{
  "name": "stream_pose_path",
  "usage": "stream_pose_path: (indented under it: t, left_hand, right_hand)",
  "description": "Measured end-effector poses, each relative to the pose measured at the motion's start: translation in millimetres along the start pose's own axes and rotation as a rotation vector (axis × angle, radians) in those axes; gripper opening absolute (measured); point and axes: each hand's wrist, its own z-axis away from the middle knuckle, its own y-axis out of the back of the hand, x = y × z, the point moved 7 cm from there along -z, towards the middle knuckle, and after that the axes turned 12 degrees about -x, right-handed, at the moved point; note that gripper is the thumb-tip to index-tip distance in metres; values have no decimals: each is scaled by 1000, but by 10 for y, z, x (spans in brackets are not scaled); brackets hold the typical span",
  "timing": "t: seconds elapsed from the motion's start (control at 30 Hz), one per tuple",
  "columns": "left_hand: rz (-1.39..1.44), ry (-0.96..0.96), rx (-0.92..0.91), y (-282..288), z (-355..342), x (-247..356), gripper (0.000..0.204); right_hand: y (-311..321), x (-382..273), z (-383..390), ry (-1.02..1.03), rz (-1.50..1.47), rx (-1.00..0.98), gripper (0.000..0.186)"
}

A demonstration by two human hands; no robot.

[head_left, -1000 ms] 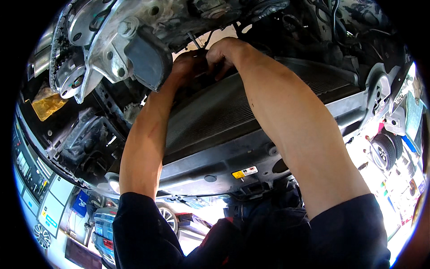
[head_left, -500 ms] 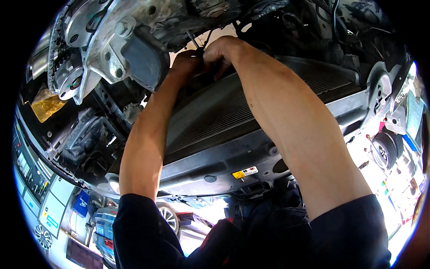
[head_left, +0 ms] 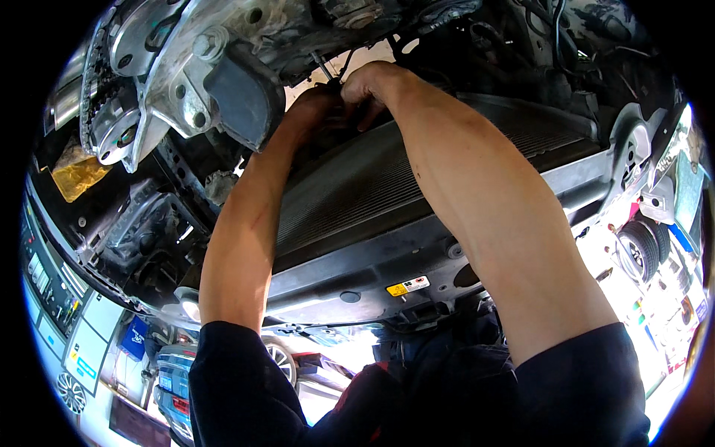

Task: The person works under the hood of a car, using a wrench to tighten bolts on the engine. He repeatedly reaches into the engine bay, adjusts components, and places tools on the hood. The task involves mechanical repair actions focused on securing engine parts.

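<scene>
Both my arms reach up into the gap between the radiator (head_left: 350, 194) and the engine's underside. My left hand (head_left: 316, 110) is in shadow, its fingers curled in toward a small dark part. Close against it on the right, my right hand (head_left: 366, 83) is closed, thumb and fingers bent around the same spot. What the two hands grip is too dark and too covered to make out. A thin metal rod (head_left: 322, 67) and a black cable come down just above the hands.
A metal bracket with a dark grey block (head_left: 242, 97) hangs left of my hands. Below the radiator runs a black crossmember (head_left: 328, 298) with a yellow and white label (head_left: 407, 286). Wheels (head_left: 637, 249) stand at the right; a blue car (head_left: 175, 384) is at lower left.
My left hand has shifted slightly right and up, closer to the right hand. My right hand has moved slightly right and stays closed.
</scene>
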Motion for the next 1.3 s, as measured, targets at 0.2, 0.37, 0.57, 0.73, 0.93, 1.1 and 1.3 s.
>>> stream_pose_path:
  t: [0.2, 0.37, 0.57, 0.73, 0.93, 1.1, 1.3]
  left_hand:
    - [-231, 49, 28, 7, 25, 72, 19]
    - [-92, 65, -63, -23, 61, 2, 30]
    - [-158, 49, 109, -5, 116, 90, 25]
    - [-253, 60, 39, -46, 48, 69, 32]
    - [-308, -20, 25, 92, 65, 30, 26]
    - [79, 16, -55, 18, 78, -50, 33]
    - [119, 53, 73, 48, 192, -32, 39]
  right_hand:
    - [-53, -6, -28, 33, -39, -82, 32]
    - [-57, 4, -7, 21, -45, -59, 33]
    - [-87, 16, 5, -6, -104, -83, 38]
    - [-83, 28, -5, -6, -22, -75, 36]
    - [-90, 34, -38, -1, -128, -58, 36]
    - [-80, 10, -30, 15, -69, -59, 37]
    - [-65, -7, 8, 59, -28, -28, 33]
